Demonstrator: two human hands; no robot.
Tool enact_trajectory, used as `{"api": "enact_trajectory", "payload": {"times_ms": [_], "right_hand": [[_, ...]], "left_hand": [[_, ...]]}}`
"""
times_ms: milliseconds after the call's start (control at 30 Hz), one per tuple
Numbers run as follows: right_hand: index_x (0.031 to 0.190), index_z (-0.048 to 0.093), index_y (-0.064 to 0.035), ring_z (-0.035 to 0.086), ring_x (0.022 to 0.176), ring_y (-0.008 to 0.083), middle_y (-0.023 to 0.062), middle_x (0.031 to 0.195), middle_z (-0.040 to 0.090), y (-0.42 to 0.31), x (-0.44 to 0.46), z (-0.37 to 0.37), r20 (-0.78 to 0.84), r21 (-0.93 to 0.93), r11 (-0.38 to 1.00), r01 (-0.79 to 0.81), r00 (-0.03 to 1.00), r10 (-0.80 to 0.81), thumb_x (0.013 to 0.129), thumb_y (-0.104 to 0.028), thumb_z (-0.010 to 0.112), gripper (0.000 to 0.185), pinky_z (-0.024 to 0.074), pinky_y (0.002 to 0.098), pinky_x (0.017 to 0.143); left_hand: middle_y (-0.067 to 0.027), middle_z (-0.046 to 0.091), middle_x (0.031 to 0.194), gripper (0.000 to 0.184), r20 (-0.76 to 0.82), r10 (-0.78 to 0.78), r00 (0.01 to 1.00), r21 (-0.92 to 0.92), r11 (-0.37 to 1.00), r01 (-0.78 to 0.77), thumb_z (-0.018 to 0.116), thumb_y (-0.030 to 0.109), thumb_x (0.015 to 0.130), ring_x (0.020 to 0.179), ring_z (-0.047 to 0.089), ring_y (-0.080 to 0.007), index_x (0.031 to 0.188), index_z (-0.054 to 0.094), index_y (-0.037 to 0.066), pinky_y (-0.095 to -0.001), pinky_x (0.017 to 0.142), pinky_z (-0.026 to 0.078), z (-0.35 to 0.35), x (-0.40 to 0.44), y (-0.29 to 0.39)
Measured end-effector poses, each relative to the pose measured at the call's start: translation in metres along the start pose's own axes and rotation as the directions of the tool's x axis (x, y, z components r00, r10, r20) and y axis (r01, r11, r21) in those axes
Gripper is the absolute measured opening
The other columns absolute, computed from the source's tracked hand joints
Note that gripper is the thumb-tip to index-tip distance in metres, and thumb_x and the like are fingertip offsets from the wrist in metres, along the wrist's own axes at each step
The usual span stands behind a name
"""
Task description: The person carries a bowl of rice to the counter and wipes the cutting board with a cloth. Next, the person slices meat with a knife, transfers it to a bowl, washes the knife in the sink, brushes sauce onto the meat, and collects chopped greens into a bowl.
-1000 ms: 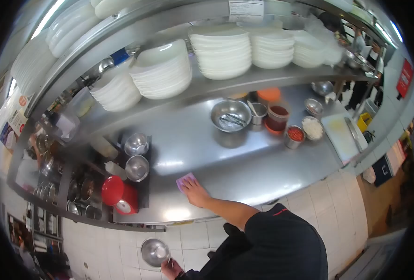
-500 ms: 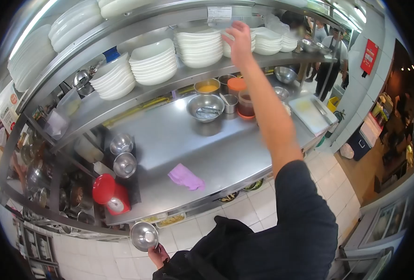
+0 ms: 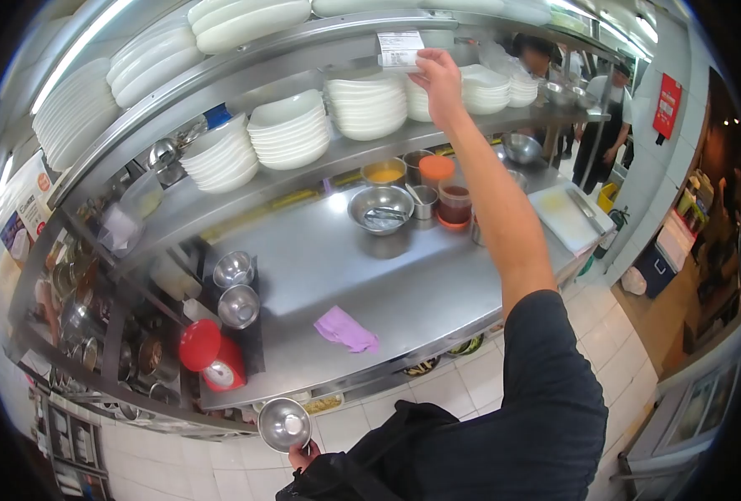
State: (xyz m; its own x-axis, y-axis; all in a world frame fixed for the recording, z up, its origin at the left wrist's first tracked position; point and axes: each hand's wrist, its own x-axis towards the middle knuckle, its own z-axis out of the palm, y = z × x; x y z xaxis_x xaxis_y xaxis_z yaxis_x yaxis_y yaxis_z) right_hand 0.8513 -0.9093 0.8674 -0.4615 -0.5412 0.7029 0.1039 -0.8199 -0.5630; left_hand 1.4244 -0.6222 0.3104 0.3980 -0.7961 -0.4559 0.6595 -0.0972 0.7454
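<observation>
At the upper shelf, my right hand pinches the lower corner of a white printed paper slip. Stacked white bowls stand just below it. Down at the lower left, my left hand grips the rim of a metal bowl, held in front of the counter's edge. A crumpled purple cloth lies on the steel counter, with no hand on it.
A red scale and two small metal bowls are at the left. A metal bowl with utensils, sauce containers and a cutting board stand towards the back and right. A co-worker is beyond the shelf.
My right hand has left the purple cloth, risen to the upper shelf and taken hold of the paper slip. My left hand still holds the metal bowl.
</observation>
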Motion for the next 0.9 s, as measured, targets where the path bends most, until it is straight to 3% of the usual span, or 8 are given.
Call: {"api": "enact_trajectory", "payload": {"times_ms": [367, 433, 567, 633, 667, 700, 833, 900], "right_hand": [[0.108, 0.067, -0.0038, 0.06, 0.085, 0.0117, 0.0018, 0.092, 0.066, 0.006, 0.025, 0.007, -0.015, -0.247, 0.965, 0.086, 0.996, -0.092, 0.084, -0.009, 0.07, 0.025, 0.0466, 0.028, 0.074], [0.106, 0.069, -0.0025, 0.06, 0.083, 0.0115, 0.0016, 0.09, 0.067, 0.012, 0.032, 0.009, -0.02, -0.312, 0.943, 0.118, 0.991, -0.13, 0.083, -0.007, 0.072, 0.024, 0.0462, 0.0264, 0.073], [0.101, 0.073, -0.0006, 0.06, 0.083, 0.0125, 0.0042, 0.094, 0.07, 0.017, 0.051, 0.012, -0.047, -0.442, 0.845, 0.303, 0.932, -0.358, 0.08, -0.008, 0.074, 0.022, 0.0474, 0.0263, 0.074], [0.102, 0.073, 0.0002, 0.06, 0.086, 0.0143, 0.0063, 0.097, 0.07, 0.022, 0.06, 0.003, -0.012, -0.535, 0.768, 0.352, 0.906, -0.424, 0.079, -0.011, 0.076, 0.026, 0.0474, 0.0274, 0.078], [0.103, 0.072, 0.0005, 0.06, 0.089, 0.0154, 0.0072, 0.099, 0.069, 0.019, 0.053, 0.005, 0.022, -0.571, 0.734, 0.367, 0.901, -0.433, 0.078, -0.013, 0.078, 0.03, 0.0468, 0.0281, 0.081], [0.108, 0.07, 0.0004, 0.059, 0.095, 0.0181, 0.0083, 0.102, 0.067, 0.019, 0.04, 0.008, -0.013, -0.616, 0.695, 0.37, 0.878, -0.479, 0.079, -0.013, 0.077, 0.033, 0.0453, 0.03, 0.085], [0.121, 0.059, -0.0014, 0.051, 0.109, 0.0308, 0.0134, 0.112, 0.058, 0.066, -0.09, 0.038, 0.069, -0.693, 0.469, 0.547, 0.698, -0.713, 0.083, -0.011, 0.07, 0.041, 0.0372, 0.0417, 0.098], [0.123, 0.057, -0.0004, 0.048, 0.116, 0.0367, 0.0182, 0.123, 0.054, 0.113, -0.203, 0.046, 0.41, -0.543, 0.599, 0.589, 0.808, -0.423, 0.084, -0.007, 0.065, 0.04, 0.0326, 0.0462, 0.105]], "left_hand": [[-0.0095, 0.06, 0.093, 0.025, -0.06, 0.131, 0.99, 0.22, 0.969, -0.115, 0.058, 0.011, 0.075, 0.088, 0.056, -0.0223, 0.098, 0.057, 0.001, -0.0321, 0.073, 0.053, 0.008, 0.007, -0.008], [-0.009, 0.058, 0.092, 0.023, -0.062, -0.076, 0.995, -0.167, 0.984, 0.065, 0.059, 0.012, 0.077, 0.089, 0.055, -0.0222, 0.096, 0.057, 0.0, -0.0323, 0.073, 0.053, 0.034, -0.011, 0.0], [-0.0079, 0.057, 0.088, 0.022, -0.105, -0.065, 0.992, -0.16, 0.986, 0.048, 0.063, 0.01, 0.077, 0.083, 0.055, -0.0185, 0.095, 0.056, -0.002, -0.0319, 0.071, 0.053, 0.061, -0.036, 0.0], [-0.0067, 0.057, 0.079, 0.025, 0.255, 0.423, 0.87, 0.419, 0.762, -0.493, 0.07, 0.007, 0.076, 0.074, 0.054, -0.0136, 0.094, 0.056, -0.003, -0.0303, 0.067, 0.051, 0.019, -0.007, -0.025], [-0.0057, 0.057, 0.071, 0.027, 0.103, 0.34, 0.935, 0.16, 0.922, -0.353, 0.074, 0.004, 0.074, 0.067, 0.053, -0.0109, 0.093, 0.056, -0.004, -0.0285, 0.062, 0.048, 0.013, 0.0, -0.027], [-0.0078, 0.058, 0.072, 0.026, 0.281, 0.554, 0.784, 0.567, 0.563, -0.601, 0.074, 0.005, 0.076, 0.068, 0.053, -0.0109, 0.093, 0.057, -0.004, -0.0276, 0.062, 0.047, 0.003, 0.005, -0.033], [-0.0091, 0.058, 0.107, 0.026, 0.297, 0.426, 0.854, 0.803, 0.372, -0.465, 0.061, -0.005, 0.085, 0.098, 0.055, -0.0157, 0.11, 0.056, -0.003, -0.0311, 0.085, 0.05, 0.047, -0.058, 0.01], [-0.0087, 0.055, 0.112, 0.029, -0.014, 0.161, 0.987, -0.049, 0.986, -0.162, 0.061, 0.009, 0.085, 0.1, 0.055, -0.0219, 0.113, 0.055, 0.001, -0.0337, 0.083, 0.051, 0.069, -0.067, 0.023]]}}
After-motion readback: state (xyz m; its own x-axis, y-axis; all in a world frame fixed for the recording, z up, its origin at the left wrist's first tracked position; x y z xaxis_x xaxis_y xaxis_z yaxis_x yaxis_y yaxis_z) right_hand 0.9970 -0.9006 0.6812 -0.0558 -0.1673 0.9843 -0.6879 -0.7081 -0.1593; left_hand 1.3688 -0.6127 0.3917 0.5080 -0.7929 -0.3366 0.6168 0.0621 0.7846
